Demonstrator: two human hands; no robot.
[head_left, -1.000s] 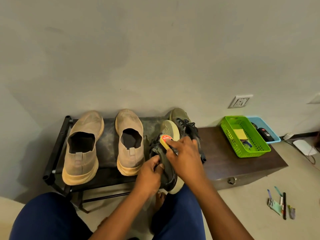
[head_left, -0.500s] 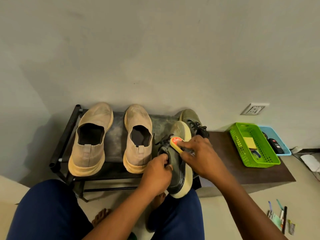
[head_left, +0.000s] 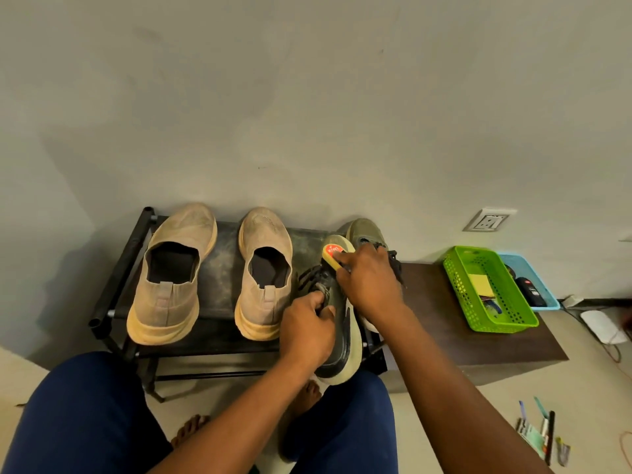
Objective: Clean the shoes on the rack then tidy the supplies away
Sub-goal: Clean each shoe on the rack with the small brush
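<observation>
I hold a dark olive sneaker (head_left: 342, 336) tipped on its side over my lap, pale sole facing right. My left hand (head_left: 306, 331) grips its upper near the laces. My right hand (head_left: 371, 285) holds a yellow shoe brush with a red label (head_left: 332, 254) against the toe end of the shoe. The second olive sneaker (head_left: 364, 232) stands on the black rack (head_left: 119, 268) behind my right hand, mostly hidden. Two tan slip-on shoes (head_left: 172, 271) (head_left: 265, 271) sit side by side on the rack's left part.
A dark wooden bench (head_left: 444, 323) adjoins the rack on the right, carrying a green basket (head_left: 492, 319) with a yellow cloth and a blue tray (head_left: 543, 299) with a black object. Small packets and pens (head_left: 542, 436) lie on the floor at right. My knees fill the foreground.
The brush and my right hand have slid up the shoe toward its toe. The left hand keeps the same grip on the sneaker.
</observation>
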